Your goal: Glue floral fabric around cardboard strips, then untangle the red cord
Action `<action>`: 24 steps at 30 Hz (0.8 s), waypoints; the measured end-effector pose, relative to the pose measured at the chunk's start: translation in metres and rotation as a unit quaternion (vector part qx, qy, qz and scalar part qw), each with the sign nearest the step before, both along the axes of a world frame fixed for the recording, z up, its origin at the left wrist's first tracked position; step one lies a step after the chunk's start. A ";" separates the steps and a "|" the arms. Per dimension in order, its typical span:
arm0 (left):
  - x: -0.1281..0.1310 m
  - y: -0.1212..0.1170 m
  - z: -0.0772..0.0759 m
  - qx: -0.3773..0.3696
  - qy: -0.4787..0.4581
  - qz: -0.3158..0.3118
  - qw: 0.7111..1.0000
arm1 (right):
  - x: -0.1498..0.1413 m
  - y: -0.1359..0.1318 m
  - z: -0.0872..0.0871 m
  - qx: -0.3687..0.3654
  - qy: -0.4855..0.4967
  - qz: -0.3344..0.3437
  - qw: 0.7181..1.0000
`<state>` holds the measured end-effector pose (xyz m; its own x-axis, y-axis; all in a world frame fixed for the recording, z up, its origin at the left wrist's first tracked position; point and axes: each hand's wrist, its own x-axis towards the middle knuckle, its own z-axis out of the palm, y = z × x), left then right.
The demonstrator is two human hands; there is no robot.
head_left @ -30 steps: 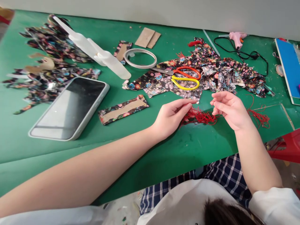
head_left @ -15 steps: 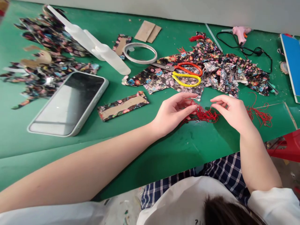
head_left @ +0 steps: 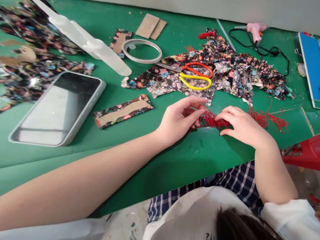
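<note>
A loose tangle of red thread [head_left: 213,119] lies on the green table between my hands. My left hand [head_left: 178,118] is closed on its left end, thumb and fingers curled around the strands. At the other end, the fingertips of my right hand [head_left: 243,126] touch the strands, with the thumb held apart from the fingers. Past my right hand lies a second bunch of red thread [head_left: 277,122]. Scissors [head_left: 196,75] with one red and one yellow handle rest on crumpled floral fabric [head_left: 172,75] just behind my hands.
A phone [head_left: 57,106], a fabric-edged cardboard strip [head_left: 123,111], a roll of tape [head_left: 141,60] and a white plastic holder [head_left: 92,46] lie to the left. At the back right are a pink glue gun [head_left: 256,31] with its black cord and a blue board [head_left: 310,66].
My right hand has come down from above onto the thread, its thumb and fingers parting. My left hand has gone from a fingertip pinch to curling around the strands. The view has shifted slightly right.
</note>
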<state>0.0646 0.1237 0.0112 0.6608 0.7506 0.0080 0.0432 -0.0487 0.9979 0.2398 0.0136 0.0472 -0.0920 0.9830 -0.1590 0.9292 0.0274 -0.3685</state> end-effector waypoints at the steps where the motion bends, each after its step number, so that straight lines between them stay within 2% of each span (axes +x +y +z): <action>1: 0.000 0.000 0.000 0.009 0.006 0.006 1.000 | 0.002 -0.001 0.001 -0.007 0.004 -0.005 1.000; 7: -0.001 -0.002 -0.002 0.059 0.015 -0.002 0.998 | 0.011 -0.003 0.000 -0.025 0.022 -0.058 0.998; 12: -0.003 -0.003 -0.003 0.177 0.041 -0.001 0.983 | 0.007 0.002 -0.002 -0.002 0.020 -0.054 0.998; 16: -0.004 -0.001 -0.004 0.301 0.065 -0.008 0.952 | 0.007 0.000 0.005 0.060 0.112 -0.069 0.990; 18: -0.004 0.000 -0.005 0.336 0.070 -0.009 0.939 | 0.007 -0.002 0.009 0.103 0.155 -0.090 0.978; 24: -0.004 -0.004 -0.002 0.316 0.106 -0.007 0.943 | 0.009 -0.003 0.011 0.237 0.243 -0.139 0.930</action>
<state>0.0604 0.1200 0.0087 0.7076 0.6310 0.3181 0.2329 -0.6332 0.7381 0.2483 0.0109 0.0586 0.2293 0.9286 0.2917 0.6508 0.0766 -0.7554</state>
